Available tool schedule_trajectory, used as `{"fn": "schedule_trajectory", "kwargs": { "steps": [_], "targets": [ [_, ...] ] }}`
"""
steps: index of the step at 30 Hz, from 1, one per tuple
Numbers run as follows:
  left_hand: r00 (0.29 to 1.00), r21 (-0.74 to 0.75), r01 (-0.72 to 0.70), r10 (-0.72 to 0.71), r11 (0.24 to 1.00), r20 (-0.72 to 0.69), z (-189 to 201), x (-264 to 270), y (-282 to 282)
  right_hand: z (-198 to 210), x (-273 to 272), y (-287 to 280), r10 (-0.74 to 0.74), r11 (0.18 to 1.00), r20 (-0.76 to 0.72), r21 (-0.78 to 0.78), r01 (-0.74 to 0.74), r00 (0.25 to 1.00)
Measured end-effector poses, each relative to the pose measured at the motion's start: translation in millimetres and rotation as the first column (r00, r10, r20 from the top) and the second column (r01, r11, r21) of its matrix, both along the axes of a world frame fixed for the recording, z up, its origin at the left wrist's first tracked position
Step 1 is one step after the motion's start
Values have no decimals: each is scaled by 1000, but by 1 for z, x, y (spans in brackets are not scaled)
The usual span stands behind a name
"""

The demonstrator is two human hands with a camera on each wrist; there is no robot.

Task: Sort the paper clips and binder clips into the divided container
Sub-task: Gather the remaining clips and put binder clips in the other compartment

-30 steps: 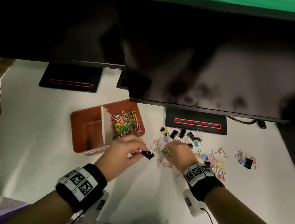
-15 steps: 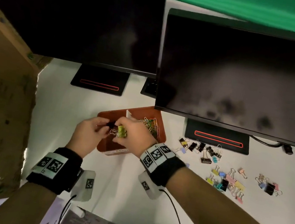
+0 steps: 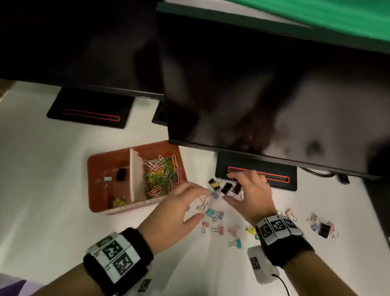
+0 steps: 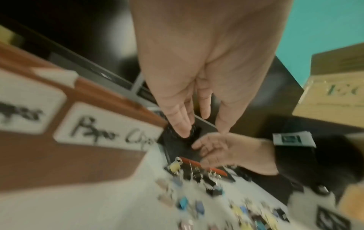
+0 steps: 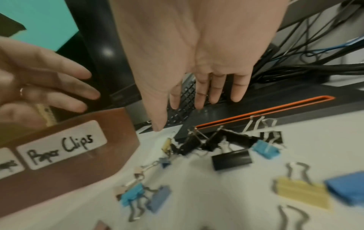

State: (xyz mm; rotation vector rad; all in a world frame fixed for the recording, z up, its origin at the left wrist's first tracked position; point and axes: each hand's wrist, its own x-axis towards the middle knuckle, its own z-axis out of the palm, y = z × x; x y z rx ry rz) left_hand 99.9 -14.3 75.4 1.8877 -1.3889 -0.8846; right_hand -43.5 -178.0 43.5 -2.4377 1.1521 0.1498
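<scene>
The divided container (image 3: 112, 201), a rust-brown box, sits left of centre on the white surface (image 3: 33, 198), with bare room to its left and toward the near edge. From the head view its left compartment holds a few binder clips: a black one (image 3: 121, 174), a white one (image 3: 107, 180) and a yellow one (image 3: 119, 203). Right of the white divider (image 3: 135, 179) lies a heap of coloured paper clips (image 3: 162, 177). Only the wrist views show the container's near wall, where a white label (image 5: 62, 145) reads "Paper Clips" (the label beside it is too blurred to read).

The left hand (image 3: 174, 218) hovers just right of the container's near right corner, its grip wide open, fingers straight and spread, holding nothing. Small loose binder clips (image 3: 215, 214) lie on the surface just under and beyond its fingertips. The left wrist view is heavily blurred, and whether a finger touches a clip cannot be told.

The right hand (image 3: 249, 194) is farther right, close to the monitor base (image 3: 256, 175), its grip also open and empty, thumb and fingers spread above a cluster of black binder clips (image 3: 227, 188). The right wrist view shows those clips lying against the base's front edge, with a tangle of cables (image 5: 307, 51) behind it that the head view hides.

More pastel clips (image 3: 235, 232) scatter toward the near edge between the wrists, and a small group (image 3: 322, 226) sits well apart to the right.
</scene>
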Motion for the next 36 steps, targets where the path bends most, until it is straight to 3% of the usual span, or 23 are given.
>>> {"fn": "schedule_trajectory", "kwargs": {
  "steps": [2, 5, 8, 15, 21, 28, 32, 36],
  "targets": [
    [999, 105, 40, -44, 994, 32, -22, -17, -16, -6, -4, -9, 21, 1000, -40, 20, -20, 999],
    [996, 245, -10, -13, 969, 93, -48, -29, -40, -14, -1, -14, 84, 994, -54, 77, -80, 995],
    [985, 250, -50, 5, 967, 174, -66, -32, -62, -22, 3, -12, 119, 990, -102, 91, -110, 988],
    [977, 215, -87, 42, 973, 207, -85, -24, -83, -32, 3, -9, 143, 982, -81, 135, -131, 986],
    [978, 202, -95, 54, 975, 202, -85, -22, -69, -34, -1, -12, 274, 957, -124, 132, -257, 954],
    [975, 170, -108, 71, 980, 209, -85, -26, -60, -34, -5, -15, 339, 909, -13, 264, -323, 941],
    [975, 118, -80, 53, 990, 215, -68, -32, -54, -32, -14, -14, 281, 923, 107, 243, -299, 954],
    [978, -25, -69, 73, 997, 197, -29, -29, -30, -19, -18, -7, 223, 944, 249, 186, -272, 943]
  ]
}}
